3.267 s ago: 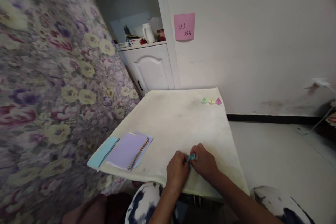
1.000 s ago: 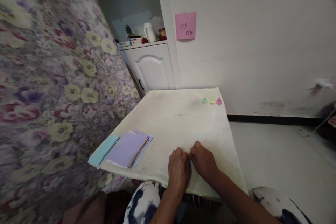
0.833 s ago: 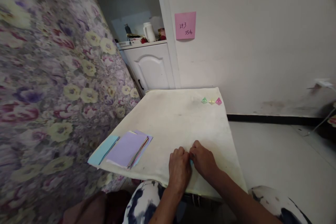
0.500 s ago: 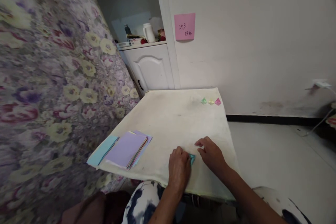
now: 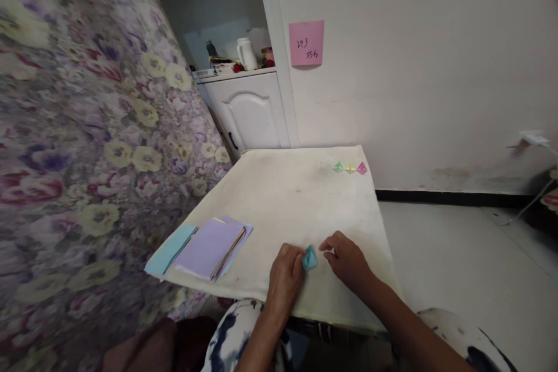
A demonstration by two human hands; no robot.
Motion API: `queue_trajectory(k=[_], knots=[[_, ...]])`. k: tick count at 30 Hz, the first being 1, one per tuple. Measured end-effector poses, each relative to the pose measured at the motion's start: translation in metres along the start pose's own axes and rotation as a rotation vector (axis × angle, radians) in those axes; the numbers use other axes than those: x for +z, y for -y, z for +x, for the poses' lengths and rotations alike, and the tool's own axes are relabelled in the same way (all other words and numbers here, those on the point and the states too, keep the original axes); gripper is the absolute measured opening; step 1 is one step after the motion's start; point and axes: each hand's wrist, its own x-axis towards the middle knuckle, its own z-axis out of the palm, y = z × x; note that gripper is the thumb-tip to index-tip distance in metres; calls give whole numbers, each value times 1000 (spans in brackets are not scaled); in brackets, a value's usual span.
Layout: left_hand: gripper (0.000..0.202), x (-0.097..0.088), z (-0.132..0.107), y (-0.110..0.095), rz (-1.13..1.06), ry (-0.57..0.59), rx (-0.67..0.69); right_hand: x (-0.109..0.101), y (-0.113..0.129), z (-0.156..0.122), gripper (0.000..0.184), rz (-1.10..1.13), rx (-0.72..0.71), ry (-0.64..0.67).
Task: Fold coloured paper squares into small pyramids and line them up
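A small folded piece of teal paper point(image 5: 310, 257) is near the front of the cloth-covered table point(image 5: 270, 197). My left hand point(image 5: 285, 273) pinches its left edge between thumb and fingers. Just to the right of the paper, my right hand point(image 5: 346, 258) hovers with bent fingers apart, holding nothing. A narrow gap separates its fingertips from the paper. At the table's far right corner lie three small folded papers in a row: a green one point(image 5: 339, 167), a yellow one point(image 5: 350, 169) and a pink one point(image 5: 361, 168).
On the table's left lies a stack of purple and other coloured paper point(image 5: 211, 247), beside blue sheets point(image 5: 172, 249). A floral curtain point(image 5: 108, 157) hangs at the left. Behind stand a white cabinet point(image 5: 253, 113) and a wall bearing a pink note point(image 5: 306, 43).
My left hand has shifted slightly left, and more of the teal paper shows, now turned and lifted at an angle. The right hand has moved a little left.
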Motion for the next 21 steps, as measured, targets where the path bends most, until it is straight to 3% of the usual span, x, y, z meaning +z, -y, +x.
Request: queue_trajectory(k=[8,21], knots=[[26,0,0,19,-100,-88,-75,1,7,0,15,-43,15,46],[24,14,0,16,-2,7,-60,21,15,-4,18,-159,31,97]])
